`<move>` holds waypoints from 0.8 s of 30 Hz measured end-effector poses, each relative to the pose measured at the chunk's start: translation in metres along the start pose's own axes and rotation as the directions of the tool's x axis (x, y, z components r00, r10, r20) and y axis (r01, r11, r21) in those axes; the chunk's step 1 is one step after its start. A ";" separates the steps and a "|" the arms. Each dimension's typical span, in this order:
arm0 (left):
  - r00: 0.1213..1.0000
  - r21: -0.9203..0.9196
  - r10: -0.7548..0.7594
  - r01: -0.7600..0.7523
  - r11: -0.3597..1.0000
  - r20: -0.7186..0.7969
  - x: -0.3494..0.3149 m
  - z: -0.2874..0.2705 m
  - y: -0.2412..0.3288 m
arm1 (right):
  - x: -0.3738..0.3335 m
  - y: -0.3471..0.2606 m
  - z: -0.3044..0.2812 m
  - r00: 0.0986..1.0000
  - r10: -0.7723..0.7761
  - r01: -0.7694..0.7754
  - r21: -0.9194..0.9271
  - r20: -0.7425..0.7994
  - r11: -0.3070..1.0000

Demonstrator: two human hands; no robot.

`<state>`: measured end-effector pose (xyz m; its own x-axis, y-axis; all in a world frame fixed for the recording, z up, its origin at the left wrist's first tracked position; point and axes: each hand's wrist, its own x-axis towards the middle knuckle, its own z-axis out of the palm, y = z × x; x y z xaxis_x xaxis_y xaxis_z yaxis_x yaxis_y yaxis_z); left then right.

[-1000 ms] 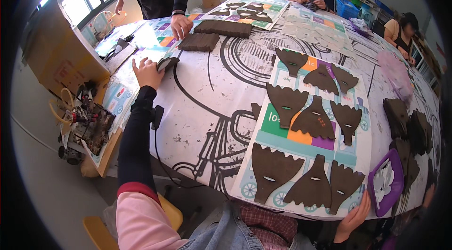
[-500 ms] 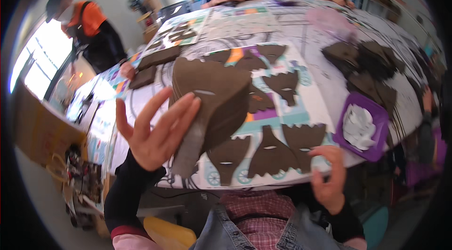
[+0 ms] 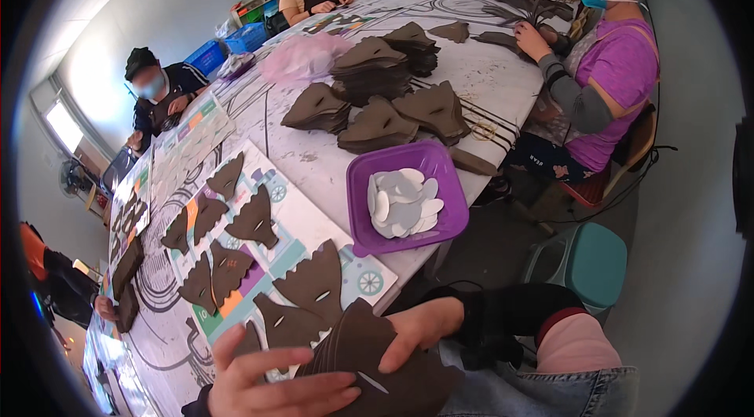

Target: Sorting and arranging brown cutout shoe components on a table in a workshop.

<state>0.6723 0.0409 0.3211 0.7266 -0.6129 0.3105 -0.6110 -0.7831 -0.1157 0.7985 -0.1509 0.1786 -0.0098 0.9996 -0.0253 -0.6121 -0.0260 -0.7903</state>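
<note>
A thick stack of dark brown fan-shaped pieces [image 3: 345, 345] with a slit through the top one is held low, close to my body. My right hand [image 3: 420, 332] grips its right side, the thumb pressed on the top piece. From the left, my left hand [image 3: 275, 379] lays its fingers across the stack; its underside is hidden. Just beyond, single brown pieces with slits, such as one [image 3: 318, 283] near the stack, lie spread on a printed sheet [image 3: 294, 217] on the table.
A purple basket [image 3: 363, 240] of white ovals [image 3: 402, 201] stands at the table edge. Behind it sit more brown stacks [image 3: 381, 122] and a pink plastic bag [image 3: 302, 57]. A green stool [image 3: 593, 264] stands at right. Several co-workers sit or stand around the table.
My view has turned to the right. The stack has come down from above the table toward my body, and my right hand, empty before, now grips it too.
</note>
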 end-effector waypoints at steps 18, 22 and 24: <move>0.250 0.125 -0.946 0.952 0.278 0.206 -0.266 0.082 -0.147 | -0.122 -0.210 -0.260 -0.090 -0.693 0.672 -0.557 -0.715 0.488; 0.094 0.015 -0.964 0.995 0.101 0.249 -0.256 0.072 -0.143 | -0.130 -0.309 -0.324 -0.213 -0.774 0.670 -0.666 -0.596 0.328; 0.122 0.021 -0.967 0.991 0.129 0.223 -0.255 0.071 -0.141 | -0.128 -0.329 -0.336 -0.213 -0.627 0.715 -0.557 -0.750 0.423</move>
<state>0.5954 0.3000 0.1908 0.7493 0.6595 -0.0603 0.6478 -0.7112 0.2731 1.2668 -0.2731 0.2365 0.9785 -0.2021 0.0417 0.1740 0.6993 -0.6933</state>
